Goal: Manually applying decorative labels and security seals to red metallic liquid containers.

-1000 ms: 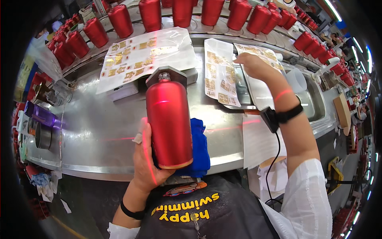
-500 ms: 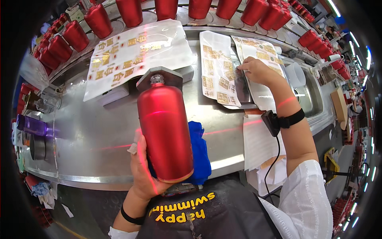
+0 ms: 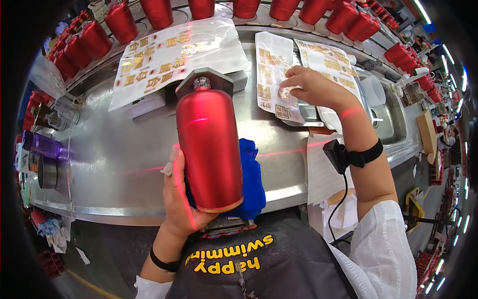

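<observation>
Upright before me stands a glossy red bottle (image 3: 209, 149) with a clear ridged neck. My left hand (image 3: 181, 204) is wrapped round its lower left side and base, with a pale covering on one fingertip. Behind the bottle's neck is a dark angular plate (image 3: 219, 82). My right hand (image 3: 313, 89) hovers over a white decal sheet (image 3: 271, 45) printed with gold square patterns. Its thumb and bent fingers come together at a gold decal (image 3: 287, 97), partly hidden by the fingertips. A second decal sheet (image 3: 323, 57) lies beneath my right wrist.
A larger gold-printed sheet (image 3: 149, 65) covers a box at the far left. Red bottles (image 3: 157, 12) line the conveyor behind. A blue cloth (image 3: 252, 179) lies by the bottle. At right are a sink (image 3: 396, 119) and white cup (image 3: 371, 92); a purple container (image 3: 45, 145) stands left.
My right hand has moved left from the sheet's right edge onto its gold decals. The left hand still holds the red bottle, and the whole view has shifted slightly.
</observation>
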Tool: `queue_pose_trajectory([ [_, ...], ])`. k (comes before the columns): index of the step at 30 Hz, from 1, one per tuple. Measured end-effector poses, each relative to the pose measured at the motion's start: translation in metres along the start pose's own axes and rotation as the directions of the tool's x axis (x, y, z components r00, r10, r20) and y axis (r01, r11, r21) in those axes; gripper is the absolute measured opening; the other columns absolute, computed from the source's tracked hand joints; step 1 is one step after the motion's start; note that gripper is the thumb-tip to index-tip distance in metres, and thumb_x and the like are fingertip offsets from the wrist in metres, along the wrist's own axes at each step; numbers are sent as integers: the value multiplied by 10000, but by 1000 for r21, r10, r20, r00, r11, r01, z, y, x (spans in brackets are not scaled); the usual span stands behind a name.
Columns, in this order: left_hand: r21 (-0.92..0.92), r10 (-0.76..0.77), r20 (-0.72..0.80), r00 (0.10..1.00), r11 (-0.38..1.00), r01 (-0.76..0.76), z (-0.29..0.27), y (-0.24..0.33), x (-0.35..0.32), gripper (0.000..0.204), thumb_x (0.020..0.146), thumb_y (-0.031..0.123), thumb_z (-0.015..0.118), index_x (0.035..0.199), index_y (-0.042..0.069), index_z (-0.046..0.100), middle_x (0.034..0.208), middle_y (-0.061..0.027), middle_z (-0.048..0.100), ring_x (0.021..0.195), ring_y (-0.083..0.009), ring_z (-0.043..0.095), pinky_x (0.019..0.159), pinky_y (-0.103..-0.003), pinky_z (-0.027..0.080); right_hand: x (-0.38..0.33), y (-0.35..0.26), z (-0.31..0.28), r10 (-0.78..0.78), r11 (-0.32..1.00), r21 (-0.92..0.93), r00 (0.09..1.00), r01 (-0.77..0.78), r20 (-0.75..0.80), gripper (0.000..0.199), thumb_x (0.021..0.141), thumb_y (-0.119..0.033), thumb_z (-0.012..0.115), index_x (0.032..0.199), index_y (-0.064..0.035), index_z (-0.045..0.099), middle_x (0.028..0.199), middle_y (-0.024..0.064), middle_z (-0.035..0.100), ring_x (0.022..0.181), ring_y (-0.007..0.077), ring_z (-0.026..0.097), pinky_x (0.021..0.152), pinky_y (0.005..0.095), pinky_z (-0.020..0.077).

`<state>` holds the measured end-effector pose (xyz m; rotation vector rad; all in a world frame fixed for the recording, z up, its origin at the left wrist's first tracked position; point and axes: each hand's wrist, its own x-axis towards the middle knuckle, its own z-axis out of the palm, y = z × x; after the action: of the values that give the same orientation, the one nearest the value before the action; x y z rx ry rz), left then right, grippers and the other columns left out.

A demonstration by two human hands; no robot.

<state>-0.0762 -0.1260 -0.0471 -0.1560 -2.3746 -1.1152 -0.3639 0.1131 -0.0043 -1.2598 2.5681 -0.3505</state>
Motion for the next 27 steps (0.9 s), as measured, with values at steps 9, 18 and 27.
queue_pose_trajectory([
  [9,-4,76,-47,996,997,-77,3,-4,0,1098,642,366,896,1403,-123,274,1315,-287,478,1138,-399,541,967,-461,430,35,-28,16,-140,979,-155,989,131,-46,422,814,20,615,1203,-141,648,1331,153,479,1194,339,515,1004,397,457],
  [18,-2,87,-51,995,996,-87,2,-7,-3,1056,687,399,858,1410,-105,277,1307,-268,485,1152,-381,530,978,-454,425,58,-31,12,-154,976,-144,984,166,87,197,750,-69,743,930,-102,670,1298,105,441,1233,333,447,1011,413,434],
  [27,42,101,-41,994,994,-100,2,-10,-5,1039,733,414,816,1428,-106,247,1385,-278,418,1209,-372,511,1003,-437,433,57,-22,12,-296,949,78,950,304,-100,94,802,-131,726,837,-90,648,1231,107,487,1190,298,478,998,361,402],
])
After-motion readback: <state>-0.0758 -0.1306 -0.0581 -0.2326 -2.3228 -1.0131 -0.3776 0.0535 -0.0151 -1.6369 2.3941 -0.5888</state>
